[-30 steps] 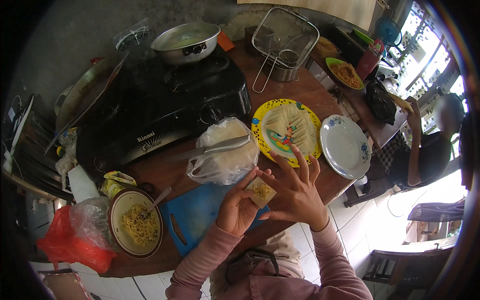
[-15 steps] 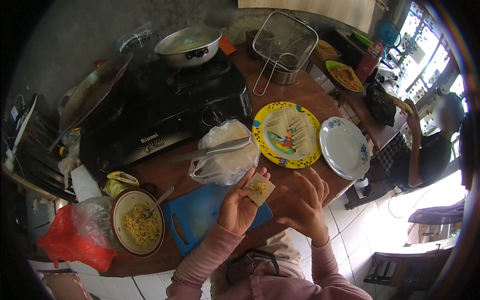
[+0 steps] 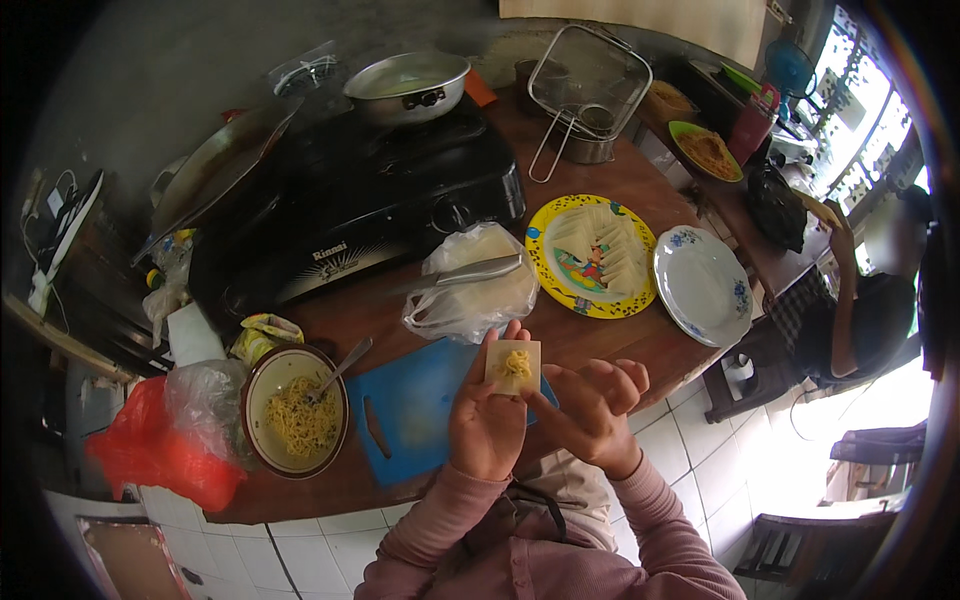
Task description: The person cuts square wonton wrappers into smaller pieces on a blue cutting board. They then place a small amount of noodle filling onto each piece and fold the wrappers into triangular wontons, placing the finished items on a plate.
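Note:
My left hand [image 3: 486, 435] is palm up over the blue cutting board's near side and holds a square pastry wrapper [image 3: 497, 376] across its fingers. A small heap of yellow noodles [image 3: 517, 363] sits on the wrapper's middle. My right hand [image 3: 592, 408] is close on the right, fingers bent and apart, its thumb tip at the wrapper's lower right corner. Beyond my hands is a clear plastic bag [image 3: 510, 302] of pale wrappers with a knife [image 3: 465, 273] lying on top. Folded pale triangles [image 3: 622, 255] lie in rows on a yellow-rimmed plate [image 3: 568, 297].
A bowl [image 3: 249, 408] of noodles with a spoon stands left of the blue board [image 3: 410, 460], beside a red bag [image 3: 160, 440]. Behind are a black stove [image 3: 370, 220] and a metal pot [image 3: 410, 95]. A white plate [image 3: 703, 290] sits right; another person [image 3: 870, 310] is further right.
My right hand has come in to the wrapper's edge, its fingers more bent. My left hand has turned the wrapper squarer to me. The view has shifted slightly.

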{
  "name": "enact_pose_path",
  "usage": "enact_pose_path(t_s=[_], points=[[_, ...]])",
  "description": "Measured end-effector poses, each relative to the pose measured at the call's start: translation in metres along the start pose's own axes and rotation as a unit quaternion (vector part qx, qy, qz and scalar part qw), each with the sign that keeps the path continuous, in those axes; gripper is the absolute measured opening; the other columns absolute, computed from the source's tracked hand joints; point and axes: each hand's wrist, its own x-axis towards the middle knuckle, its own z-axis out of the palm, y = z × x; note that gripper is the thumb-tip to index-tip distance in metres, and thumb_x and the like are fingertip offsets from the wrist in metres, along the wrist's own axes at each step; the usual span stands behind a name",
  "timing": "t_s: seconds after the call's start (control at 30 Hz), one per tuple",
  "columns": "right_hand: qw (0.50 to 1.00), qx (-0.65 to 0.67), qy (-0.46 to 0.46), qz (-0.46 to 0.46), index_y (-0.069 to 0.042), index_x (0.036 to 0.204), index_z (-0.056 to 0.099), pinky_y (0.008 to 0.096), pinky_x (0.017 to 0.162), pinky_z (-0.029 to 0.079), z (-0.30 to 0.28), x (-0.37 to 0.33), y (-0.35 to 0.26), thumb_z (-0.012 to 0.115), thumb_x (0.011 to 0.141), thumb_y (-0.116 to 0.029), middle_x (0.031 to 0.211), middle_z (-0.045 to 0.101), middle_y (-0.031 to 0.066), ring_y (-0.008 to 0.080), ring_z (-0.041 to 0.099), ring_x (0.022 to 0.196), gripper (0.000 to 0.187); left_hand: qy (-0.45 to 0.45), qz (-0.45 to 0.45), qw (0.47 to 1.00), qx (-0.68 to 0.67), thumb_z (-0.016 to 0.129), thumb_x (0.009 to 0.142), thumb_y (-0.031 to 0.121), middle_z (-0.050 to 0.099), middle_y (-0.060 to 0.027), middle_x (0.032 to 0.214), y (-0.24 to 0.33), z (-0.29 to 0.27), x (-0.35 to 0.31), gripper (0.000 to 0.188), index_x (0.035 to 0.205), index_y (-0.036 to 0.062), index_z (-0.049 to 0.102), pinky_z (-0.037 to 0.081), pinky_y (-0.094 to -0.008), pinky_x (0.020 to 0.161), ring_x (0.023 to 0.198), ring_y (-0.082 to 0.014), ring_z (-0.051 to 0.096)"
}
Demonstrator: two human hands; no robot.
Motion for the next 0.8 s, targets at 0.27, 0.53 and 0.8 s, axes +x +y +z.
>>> enact_pose_path(t_s=[0.27, 0.53, 0.8], points=[[0.984, 0.179, 0.014, -0.009, -0.02, 0.085, 0.074, 0.0441, 0.091, 0.034, 0.004, 0.014, 0.026, 0.078, 0.055, -0.012, 0.111, 0.058, 0.0001, 0.0281, 0.042, 0.113, 0.032, 0.06, -0.095, 0.983, 0.147, 0.046, 0.094, 0.018, 0.05, -0.0186, 0.13, 0.035, -0.001, -0.026, 0.046, 0.132, -0.0075, 0.04, 0.041, -0.0371, 0.102, 0.121, -0.0251, 0.049], [0.978, 0.208, -0.026, -0.01, -0.02, 0.082, 0.075, 0.0425, 0.098, 0.032, 0.009, 0.006, 0.031, 0.079, 0.055, -0.013, 0.114, 0.054, 0.0043, 0.0287, 0.038, 0.117, 0.029, 0.073, -0.097, 0.987, 0.104, 0.045, 0.095, 0.013, 0.057, -0.0175, 0.121, 0.032, -0.015, -0.036, 0.035, 0.122, -0.0088, 0.049, 0.045, -0.0362, 0.098, 0.112, -0.0214, 0.056], [0.972, 0.233, 0.015, -0.019, -0.015, 0.082, 0.073, 0.0474, 0.086, 0.036, 0.013, -0.006, 0.016, 0.082, 0.054, -0.012, 0.11, 0.055, 0.0047, 0.0296, 0.042, 0.108, 0.029, 0.082, -0.101, 0.982, 0.137, 0.045, 0.095, 0.013, 0.056, -0.0183, 0.122, 0.034, -0.015, -0.037, 0.035, 0.123, -0.0092, 0.047, 0.048, -0.0363, 0.095, 0.11, -0.0227, 0.058]])
